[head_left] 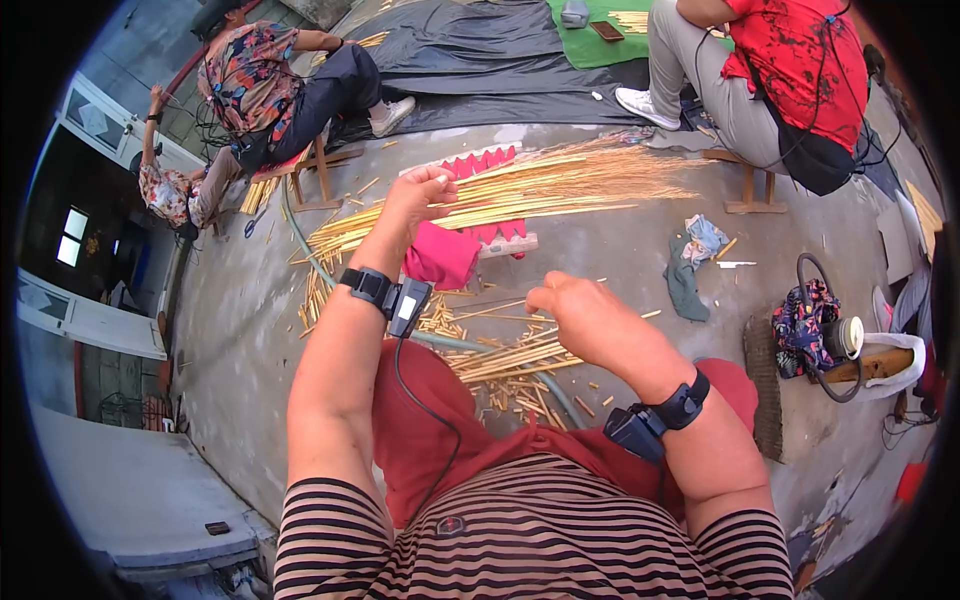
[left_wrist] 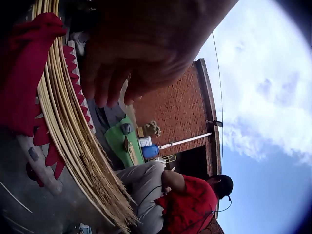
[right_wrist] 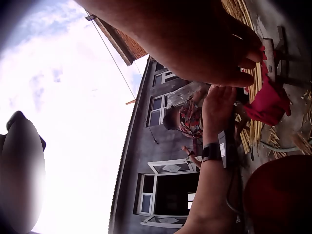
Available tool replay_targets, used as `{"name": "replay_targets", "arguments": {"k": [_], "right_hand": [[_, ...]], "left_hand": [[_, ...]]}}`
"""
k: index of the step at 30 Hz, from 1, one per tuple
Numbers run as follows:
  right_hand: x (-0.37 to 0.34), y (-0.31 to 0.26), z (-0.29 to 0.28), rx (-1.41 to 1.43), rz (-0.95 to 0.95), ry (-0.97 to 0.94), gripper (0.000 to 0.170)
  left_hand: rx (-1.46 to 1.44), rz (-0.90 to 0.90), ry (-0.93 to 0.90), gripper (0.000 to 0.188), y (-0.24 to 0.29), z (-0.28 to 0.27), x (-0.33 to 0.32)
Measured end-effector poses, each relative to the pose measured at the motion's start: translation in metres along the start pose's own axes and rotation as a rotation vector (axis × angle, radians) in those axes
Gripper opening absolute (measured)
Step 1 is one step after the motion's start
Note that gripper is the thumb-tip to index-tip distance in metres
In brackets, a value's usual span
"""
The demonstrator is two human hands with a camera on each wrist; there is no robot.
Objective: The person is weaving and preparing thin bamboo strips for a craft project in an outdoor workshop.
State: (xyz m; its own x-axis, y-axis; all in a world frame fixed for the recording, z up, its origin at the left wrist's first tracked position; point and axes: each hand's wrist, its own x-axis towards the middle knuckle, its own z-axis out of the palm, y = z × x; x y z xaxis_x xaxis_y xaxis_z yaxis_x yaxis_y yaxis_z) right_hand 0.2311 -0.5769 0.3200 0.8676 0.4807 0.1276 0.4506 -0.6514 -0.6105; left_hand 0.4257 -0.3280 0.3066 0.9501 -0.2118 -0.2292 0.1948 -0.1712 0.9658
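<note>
A long bundle of pale stalks with brushy ends (head_left: 560,183) lies across a rack with red zigzag trim (head_left: 500,232). Over the near side of the stalks hangs a crimson cloth (head_left: 440,256), also in the left wrist view (left_wrist: 24,78). My left hand (head_left: 415,205) is above the stalks beside the cloth, its fingers loosely bent with nothing visible in them. Lower and to the right, my right hand (head_left: 592,318) hovers over loose stalks (head_left: 510,358), fingers loosely bent and holding nothing visible. The right wrist view shows both hands apart, the right one (right_wrist: 195,39) nearer.
Short cut pieces and a hose (head_left: 450,341) lie on the concrete before my knees. Rags (head_left: 690,268) lie at the right, with a patterned bag (head_left: 805,325) farther over. Several people sit around on low stools; a black sheet (head_left: 450,60) covers the ground ahead.
</note>
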Motion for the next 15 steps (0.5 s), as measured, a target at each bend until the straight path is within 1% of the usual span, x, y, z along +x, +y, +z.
{"name": "replay_targets", "arguments": {"k": [1, 3, 4, 5, 8, 9, 11, 14, 15], "right_hand": [[-0.003, -0.003, -0.004, 0.011, 0.009, -0.021, 0.034], [-0.007, -0.002, -0.004, 0.025, 0.011, -0.053, 0.032], [-0.008, -0.001, -0.002, 0.031, 0.007, -0.066, 0.031], [-0.007, 0.0, -0.002, 0.031, 0.001, -0.08, 0.03], [-0.003, -0.001, -0.003, 0.039, 0.066, -0.108, 0.03], [-0.001, 0.001, -0.001, 0.114, 0.021, -0.042, 0.028], [0.006, 0.008, 0.001, 0.258, -0.064, 0.099, 0.026], [0.016, 0.002, -0.022, 1.145, 0.222, 0.067, 0.025], [0.017, 0.004, -0.025, 1.267, 0.201, 0.118, 0.026]], "left_hand": [[0.074, -0.009, 0.09, 0.012, -0.016, 0.006, 0.012], [0.41, 0.183, 0.251, 0.011, -0.054, 0.011, 0.034], [0.575, 0.286, 0.333, 0.01, -0.061, 0.016, 0.038], [0.71, 0.341, 0.418, 0.012, -0.072, 0.022, 0.038], [1.037, 0.676, 0.273, 0.018, -0.09, 0.021, 0.044], [1.021, 0.674, 0.232, 0.021, -0.088, 0.023, 0.046], [1.005, 0.643, 0.261, 0.02, -0.085, 0.031, 0.055], [1.025, 0.566, 0.249, 0.019, -0.084, 0.039, 0.062], [1.047, 0.546, 0.245, 0.019, -0.086, 0.041, 0.065]]}}
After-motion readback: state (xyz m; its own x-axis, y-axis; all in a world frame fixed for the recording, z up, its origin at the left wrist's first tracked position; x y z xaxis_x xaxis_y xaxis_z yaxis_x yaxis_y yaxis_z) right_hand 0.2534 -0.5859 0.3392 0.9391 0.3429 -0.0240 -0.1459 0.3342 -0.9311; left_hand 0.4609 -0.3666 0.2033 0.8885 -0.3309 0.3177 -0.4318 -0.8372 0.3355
